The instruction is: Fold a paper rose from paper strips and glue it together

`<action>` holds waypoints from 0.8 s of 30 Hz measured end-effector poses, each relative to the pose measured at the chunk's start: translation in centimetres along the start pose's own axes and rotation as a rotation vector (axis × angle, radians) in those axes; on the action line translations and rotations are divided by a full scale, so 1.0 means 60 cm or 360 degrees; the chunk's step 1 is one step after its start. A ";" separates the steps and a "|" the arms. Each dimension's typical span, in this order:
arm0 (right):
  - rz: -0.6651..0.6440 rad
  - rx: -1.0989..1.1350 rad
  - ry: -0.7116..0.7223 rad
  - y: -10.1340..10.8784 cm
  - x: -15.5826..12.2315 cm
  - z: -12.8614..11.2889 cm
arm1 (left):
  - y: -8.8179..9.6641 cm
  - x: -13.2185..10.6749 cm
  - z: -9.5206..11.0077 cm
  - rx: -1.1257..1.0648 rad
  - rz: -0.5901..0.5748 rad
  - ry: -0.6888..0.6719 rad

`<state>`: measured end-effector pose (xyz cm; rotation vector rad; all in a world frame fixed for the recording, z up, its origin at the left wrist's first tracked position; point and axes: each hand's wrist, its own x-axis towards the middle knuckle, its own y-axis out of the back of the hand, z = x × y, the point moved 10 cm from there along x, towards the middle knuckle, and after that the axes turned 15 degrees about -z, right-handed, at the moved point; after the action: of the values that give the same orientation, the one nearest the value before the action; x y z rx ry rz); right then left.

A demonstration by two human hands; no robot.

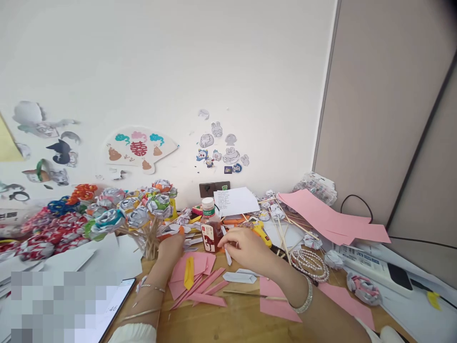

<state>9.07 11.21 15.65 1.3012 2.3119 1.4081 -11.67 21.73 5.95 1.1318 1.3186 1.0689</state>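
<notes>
My left hand (171, 247) reaches forward over pink paper pieces (194, 278) and its fingers close on folded white paper petals (185, 229). My right hand (246, 247) is curled beside a small brown bottle (210, 231) with a white cap, pinching a narrow white paper strip (227, 256). A yellow folded piece (189, 272) lies on the pink paper between my arms. A thin wooden stick (246, 294) lies just under my right wrist.
A bunch of paper roses on sticks (135, 212) stands at the left beside red paper flowers (46, 233). Pink sheets (332, 216), a pearl bracelet (310, 263), a yellow glue gun (260, 232), loose sticks and a phone (114, 305) crowd the wooden desk (232, 324).
</notes>
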 end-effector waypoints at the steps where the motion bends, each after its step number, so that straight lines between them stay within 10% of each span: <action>1: -0.0007 -0.0005 -0.0010 -0.002 0.000 0.002 | -0.003 0.002 0.001 0.0010 -0.0006 0.0005; 16: -0.0047 0.0066 -0.0333 -0.026 0.011 0.055 | 0.110 -0.062 0.053 -0.0139 0.0058 -0.0148; 24: -0.0521 -0.0138 -0.0256 -0.136 0.014 0.071 | 0.094 -0.084 0.093 -0.0230 -0.0076 -0.0329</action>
<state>5.85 13.11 7.22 0.9219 2.2057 1.2328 -5.76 17.63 12.01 1.0669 1.0835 0.9685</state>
